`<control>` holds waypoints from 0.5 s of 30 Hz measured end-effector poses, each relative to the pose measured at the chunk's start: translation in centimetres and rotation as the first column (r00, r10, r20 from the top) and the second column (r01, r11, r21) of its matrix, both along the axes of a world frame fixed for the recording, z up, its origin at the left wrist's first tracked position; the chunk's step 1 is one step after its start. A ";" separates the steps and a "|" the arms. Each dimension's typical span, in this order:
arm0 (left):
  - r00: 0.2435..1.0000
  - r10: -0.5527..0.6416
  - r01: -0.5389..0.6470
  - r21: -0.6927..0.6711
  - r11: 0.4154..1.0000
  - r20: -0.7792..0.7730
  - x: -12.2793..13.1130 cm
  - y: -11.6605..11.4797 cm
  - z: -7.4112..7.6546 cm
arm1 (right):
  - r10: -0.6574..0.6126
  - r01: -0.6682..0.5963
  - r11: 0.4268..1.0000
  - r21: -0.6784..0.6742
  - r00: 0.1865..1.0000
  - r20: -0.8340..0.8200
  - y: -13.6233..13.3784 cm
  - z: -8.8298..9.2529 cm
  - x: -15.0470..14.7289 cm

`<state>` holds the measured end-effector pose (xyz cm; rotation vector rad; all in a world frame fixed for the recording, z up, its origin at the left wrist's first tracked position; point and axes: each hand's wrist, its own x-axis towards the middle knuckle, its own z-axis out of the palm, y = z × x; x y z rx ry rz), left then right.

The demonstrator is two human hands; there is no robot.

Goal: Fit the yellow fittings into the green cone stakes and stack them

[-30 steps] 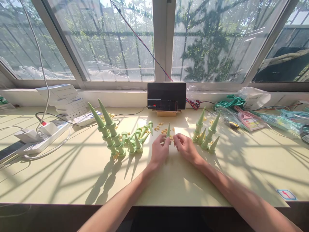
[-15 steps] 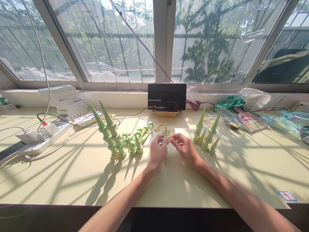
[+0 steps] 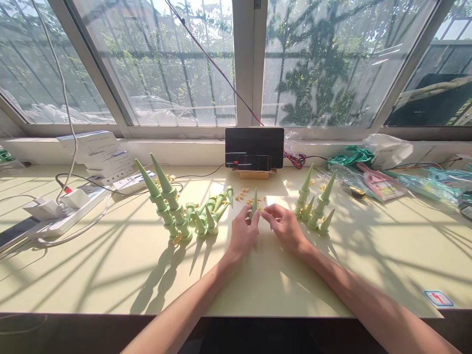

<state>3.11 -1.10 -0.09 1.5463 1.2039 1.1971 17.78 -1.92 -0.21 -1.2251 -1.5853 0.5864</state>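
In the middle of the table, my left hand (image 3: 245, 228) is closed round the lower part of a green plastic cone spike (image 3: 254, 200), which points upward. My right hand (image 3: 283, 223) is beside it, thumb and fingertips pinched on a small yellow piece (image 3: 261, 210) close to the cone. The lower end of the cone is hidden by my left fingers. Several loose small yellow pieces (image 3: 241, 193) lie just beyond my hands. To the left stand tall stacked green spikes (image 3: 166, 191) and shorter green cones (image 3: 210, 221). More green spikes (image 3: 324, 196) stand to the right.
A black tablet (image 3: 254, 142) with a phone (image 3: 254, 162) before it stands at the window. At left are a power strip (image 3: 70, 209), cables and white boxes (image 3: 105, 152). Plastic bags (image 3: 387, 184) and a yellow-black tape measure (image 3: 357, 192) lie at right.
The green cone and my left hand have shifted slightly right, and the cone leans a little. My right hand stays close by, its fingertips near the cone.
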 end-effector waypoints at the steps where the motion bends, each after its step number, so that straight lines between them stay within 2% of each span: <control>1: 1.000 0.000 0.000 0.006 1.000 -0.009 0.0 -0.1 0.1 | 0.000 0.000 1.000 -0.001 1.000 -0.004 0.0 0.0 0.0; 15: 0.996 -0.050 0.054 0.063 0.997 -0.073 -0.1 -0.4 0.4 | 0.006 -0.008 0.997 -0.072 1.000 -0.023 0.1 0.0 0.2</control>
